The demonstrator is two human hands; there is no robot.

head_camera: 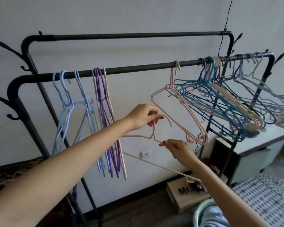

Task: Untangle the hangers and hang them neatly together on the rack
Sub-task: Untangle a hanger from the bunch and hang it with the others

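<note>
While the left hand (144, 116) pinches the neck of a loose pink hanger (150, 136) with its fingers (154, 119) curled tight around the wire, the right hand (179, 149) pinches the same hanger lower down, on its slanted shoulder. Both hands hold it in the air, in front of the rack (138, 68) and below its front bar. The long bottom wire of this hanger slants down to the right, under the right arm.

Just beside the left hand, another pink hanger (179, 112) hangs alone from the front bar by its hook. It looks very close to the one in the hands, maybe touching, but I cannot tell if they are caught together.

On the left part of the bar, a neat group of light blue hangers (67, 102) hangs near some purple hangers (103, 120), with one more pink one right beside them. On the right end of the bar, a big messy bunch of blue and pink hangers (228, 102) hangs all tangled up.

Behind the bunch stands a white counter (252, 145). A wooden box (184, 197) with letters on it sits on the floor below.
</note>
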